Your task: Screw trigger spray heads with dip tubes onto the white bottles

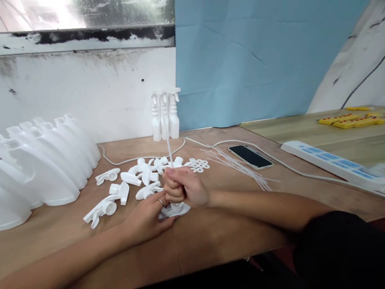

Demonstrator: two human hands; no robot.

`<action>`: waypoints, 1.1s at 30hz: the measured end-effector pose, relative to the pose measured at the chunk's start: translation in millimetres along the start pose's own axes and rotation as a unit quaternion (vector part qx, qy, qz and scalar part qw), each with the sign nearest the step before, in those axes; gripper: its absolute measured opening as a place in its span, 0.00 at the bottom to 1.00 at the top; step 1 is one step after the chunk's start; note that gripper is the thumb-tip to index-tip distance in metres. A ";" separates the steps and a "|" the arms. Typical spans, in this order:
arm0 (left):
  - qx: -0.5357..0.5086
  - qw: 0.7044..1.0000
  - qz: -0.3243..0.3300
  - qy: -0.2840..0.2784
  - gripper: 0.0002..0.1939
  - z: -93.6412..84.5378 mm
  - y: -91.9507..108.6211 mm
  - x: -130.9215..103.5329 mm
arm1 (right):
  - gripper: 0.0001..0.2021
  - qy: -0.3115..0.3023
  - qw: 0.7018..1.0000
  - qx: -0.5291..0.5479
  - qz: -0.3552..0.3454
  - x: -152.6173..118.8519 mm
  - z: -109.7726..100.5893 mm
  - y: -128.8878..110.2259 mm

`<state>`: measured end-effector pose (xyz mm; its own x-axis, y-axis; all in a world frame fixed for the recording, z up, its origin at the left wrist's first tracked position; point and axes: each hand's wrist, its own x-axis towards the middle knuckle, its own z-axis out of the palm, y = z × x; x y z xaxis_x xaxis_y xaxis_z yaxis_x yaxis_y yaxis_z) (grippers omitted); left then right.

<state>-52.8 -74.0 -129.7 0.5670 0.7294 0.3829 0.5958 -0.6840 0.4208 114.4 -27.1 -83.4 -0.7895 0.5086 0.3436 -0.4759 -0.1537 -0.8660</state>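
Note:
My right hand (184, 188) is closed round a thin white tube (168, 143), which stands upright above the fist. Just below and to the left, my left hand (155, 213) grips a white spray head (176, 209) low over the table; the fingers partly cover it. The lower end of the tube is hidden by my right hand. Loose white spray heads (109, 206) lie to the left of and behind my hands. Small white rings (200, 164) and a bundle of thin white tubes (239, 166) lie to the right.
White bottles (42, 171) without tops stand in rows at the left. Several assembled spray bottles (173, 118) stand by the wall. A phone (251, 156), a white cable (282, 162), a power strip (336, 166) and yellow packs (355, 120) lie at the right.

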 end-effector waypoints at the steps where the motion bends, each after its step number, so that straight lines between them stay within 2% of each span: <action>1: 0.001 1.000 -0.007 -0.004 0.10 -1.6 1.7 0.0 | 0.26 0.001 1.000 -0.009 -0.008 -0.7 1.0 2.4; 6: 0.005 0.999 -0.032 -0.019 0.09 -5.2 6.0 1.2 | 0.26 0.055 0.998 -0.009 -0.027 -0.6 3.9 9.0; 11: -0.017 1.000 -0.007 -0.015 0.09 -2.8 3.6 1.7 | 0.27 0.094 0.995 0.017 -0.012 -0.9 7.9 7.9; 20: 0.003 1.000 -0.012 -0.021 0.08 -7.0 8.4 0.0 | 0.28 0.153 0.988 0.011 -0.009 3.4 12.9 6.9; 26: -0.004 0.999 -0.022 -0.027 0.11 -4.1 3.1 0.5 | 0.26 0.132 0.991 -0.011 0.024 2.6 8.1 9.2; 29: -0.012 0.999 -0.022 -0.021 0.12 -0.4 1.0 -0.3 | 0.27 0.073 0.996 -0.012 0.049 2.7 5.5 7.2; 31: -0.042 0.998 -0.045 -0.013 0.11 1.6 1.8 -1.0 | 0.27 0.026 0.997 -0.021 0.066 4.5 3.4 3.4; 33: -0.082 0.993 -0.084 0.000 0.12 1.0 4.5 -0.4 | 0.22 0.004 0.996 -0.061 0.063 7.5 0.5 -4.3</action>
<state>-49.7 -77.4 -128.8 0.4672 0.8333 0.2956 0.5810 -0.5413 0.6079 110.3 -23.0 -76.9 -0.8371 0.4978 0.2267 -0.3215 -0.1124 -0.9402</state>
